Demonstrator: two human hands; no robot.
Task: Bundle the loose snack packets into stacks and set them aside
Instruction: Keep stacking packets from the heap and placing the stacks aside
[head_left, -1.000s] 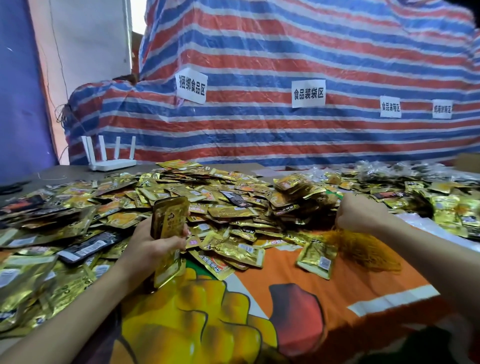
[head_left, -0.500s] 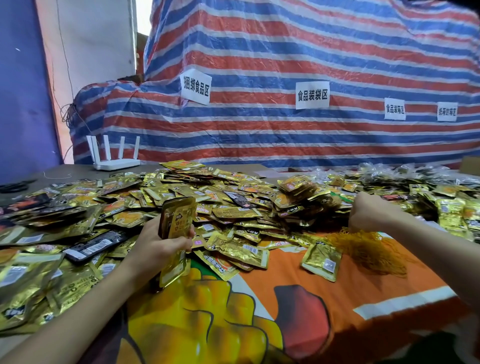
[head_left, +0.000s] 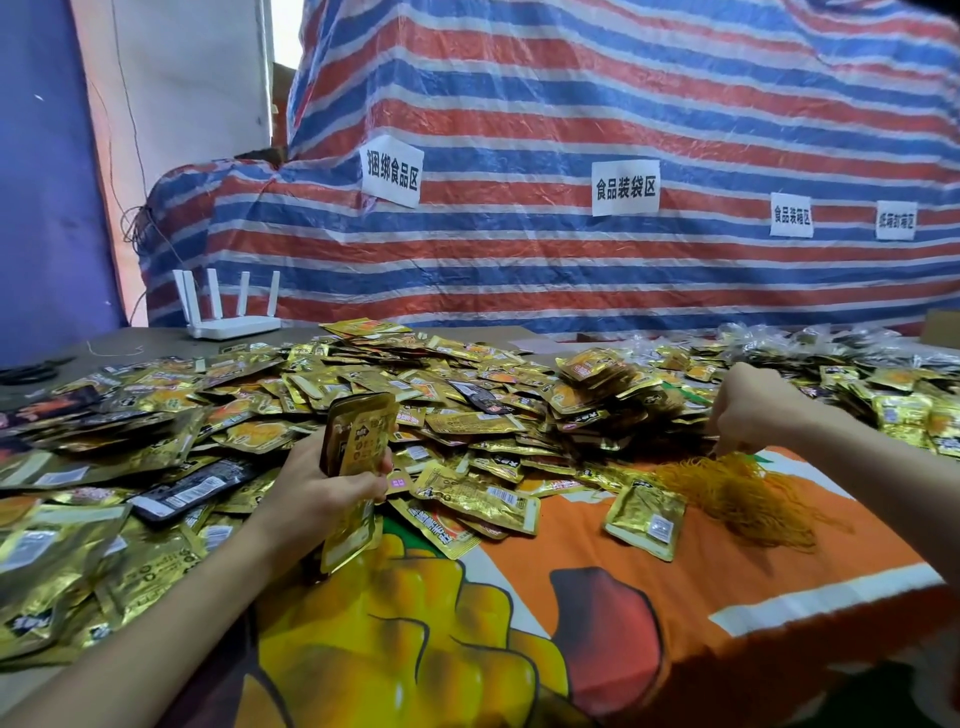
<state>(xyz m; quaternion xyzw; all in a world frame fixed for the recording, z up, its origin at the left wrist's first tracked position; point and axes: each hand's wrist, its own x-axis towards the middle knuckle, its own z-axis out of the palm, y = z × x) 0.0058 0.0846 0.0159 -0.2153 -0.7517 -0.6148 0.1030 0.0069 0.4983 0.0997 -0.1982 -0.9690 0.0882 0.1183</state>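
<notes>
A wide heap of loose gold snack packets (head_left: 457, 395) covers the table. My left hand (head_left: 317, 488) grips an upright stack of gold packets (head_left: 356, 447) at the heap's near edge. My right hand (head_left: 748, 410) reaches down at the right, its fingers curled and pinching strands from a pile of orange-yellow elastic bands (head_left: 737, 493). A single gold packet (head_left: 647, 517) lies flat on the orange cloth just left of the bands. A bound stack of packets (head_left: 597, 371) sits on the heap near my right hand.
The orange and yellow printed cloth (head_left: 675, 597) covers the near table. A white router (head_left: 228, 312) stands at the back left. A striped tarp (head_left: 571, 130) with paper labels hangs behind. More packets in clear bags (head_left: 831, 348) lie at the far right.
My right hand has dropped slightly onto the elastic bands and pinches strands. My left hand still holds the stack upright in about the same place.
</notes>
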